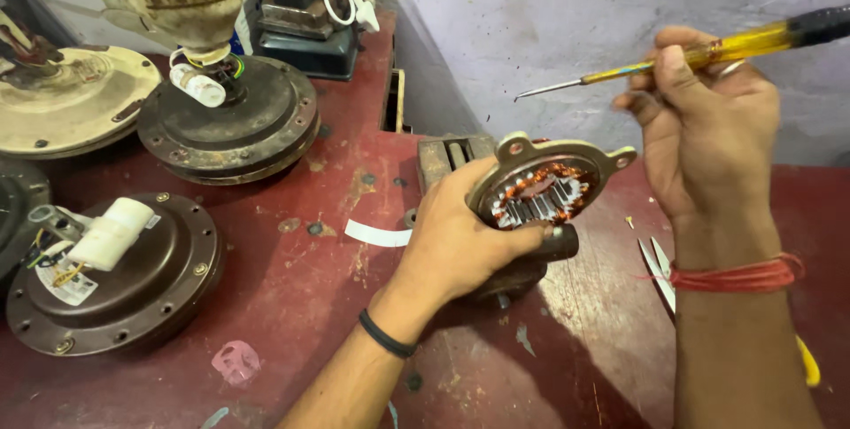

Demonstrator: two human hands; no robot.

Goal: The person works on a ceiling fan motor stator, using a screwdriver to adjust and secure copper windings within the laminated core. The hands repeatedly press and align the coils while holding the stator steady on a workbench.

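My left hand (pixel 460 239) grips a small motor housing (pixel 544 183) tilted toward me above the red table; copper windings and a steel core show inside its open face. A black band circles that wrist. Up at the right, my right hand (pixel 704 132) holds a screwdriver (pixel 673 61) with a clear yellow handle and a black end cap. Its thin metal tip points left and hangs in the air above the motor, apart from it. Red thread is tied around the right wrist.
Two dark round fan motors (pixel 115 274) (pixel 230 119) and a cream one (pixel 75 97) lie at the left on the worn red table (pixel 301 305). Scissors (pixel 660 265) lie under my right forearm. A white strip (pixel 376 234) is beside the left hand. A grey wall stands behind.
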